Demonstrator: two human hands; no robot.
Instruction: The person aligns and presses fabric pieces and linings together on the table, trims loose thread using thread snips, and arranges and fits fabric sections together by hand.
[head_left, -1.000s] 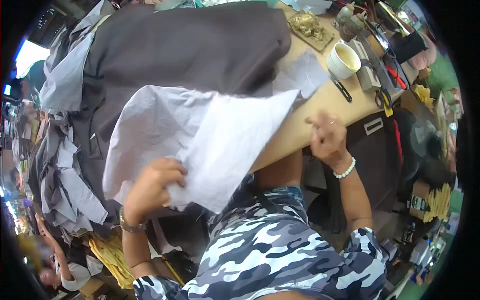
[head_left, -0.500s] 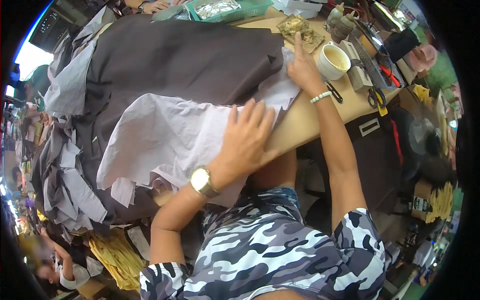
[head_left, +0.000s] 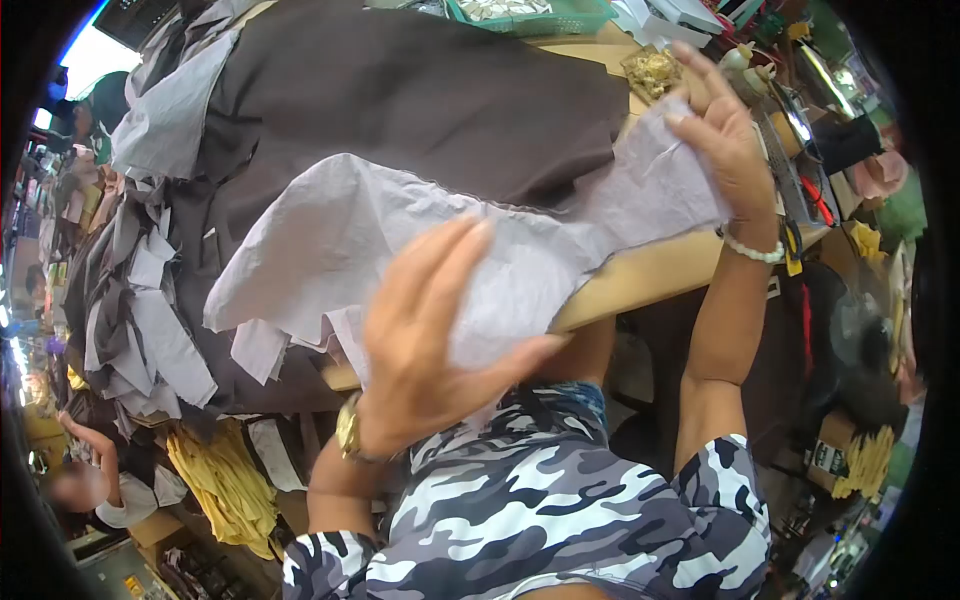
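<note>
A pale grey-lilac fabric piece (head_left: 340,240) lies over dark brown sheet material (head_left: 420,100), which looks like leather or coated cloth. My right hand (head_left: 730,150) grips the fabric's far right corner, thumb on top and index finger stretched out, lifting that end above the table edge. My left hand (head_left: 415,340), wearing a wristwatch, hovers over the near part of the fabric. Its fingers are outstretched and the thumb stands apart, with nothing held. Motion blurs both hands slightly.
Scraps hang in a heap (head_left: 150,330) at the left. Behind lie a green basket (head_left: 590,14) of small pieces and a crumpled gold-coloured packet (head_left: 650,72). Bottles (head_left: 738,58) stand at the far right. Yellow strips (head_left: 225,485) hang below, near another person (head_left: 125,495).
My right hand has moved right, drawing the fabric corner up and along. My left hand has lifted off the fabric and come back towards me. The view has shifted, and the white cup is now hidden.
</note>
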